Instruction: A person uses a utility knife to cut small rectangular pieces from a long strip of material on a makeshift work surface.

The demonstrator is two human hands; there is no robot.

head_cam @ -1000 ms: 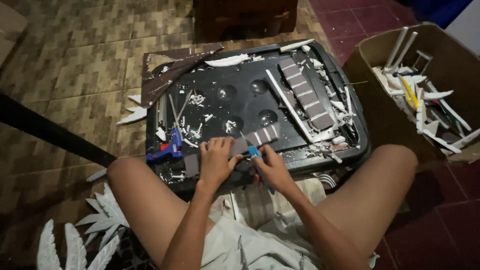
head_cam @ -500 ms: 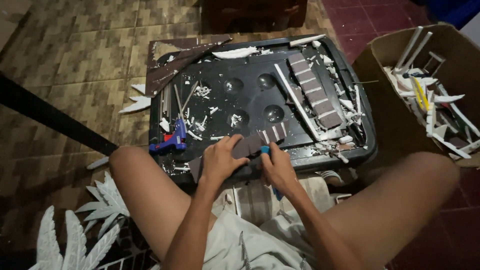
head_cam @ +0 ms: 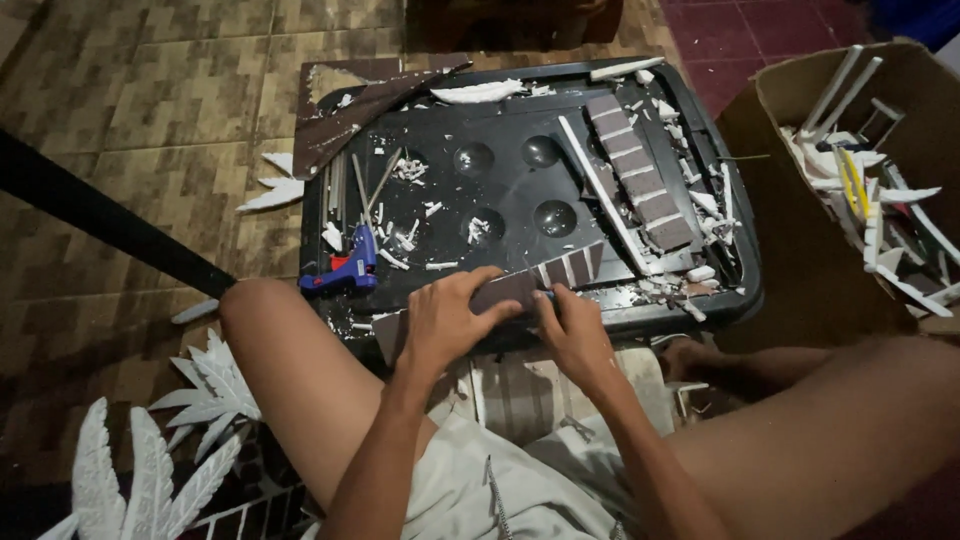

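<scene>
A long brown strip with white stripes (head_cam: 560, 272) lies across the near edge of a black tray (head_cam: 520, 190). My left hand (head_cam: 450, 320) presses down on the strip's middle, fingers spread over it. My right hand (head_cam: 575, 330) is closed on a small blue tool, only its tip showing, and holds it against the strip just right of my left hand. A second brown striped strip (head_cam: 640, 170) lies at the tray's right side beside a thin white stick (head_cam: 605, 195). A blue glue gun (head_cam: 345, 265) rests at the tray's left edge.
White scraps litter the tray. A brown pointed sheet (head_cam: 365, 110) overhangs its far left corner. A cardboard box (head_cam: 800, 230) of white offcuts stands at the right. White leaf cutouts (head_cam: 150, 440) lie on the floor at lower left. A dark bar (head_cam: 100, 215) crosses the left.
Both hands have stayed on the strip. My right hand has slid a little along it with the blue tool, and the view has shifted slightly.
</scene>
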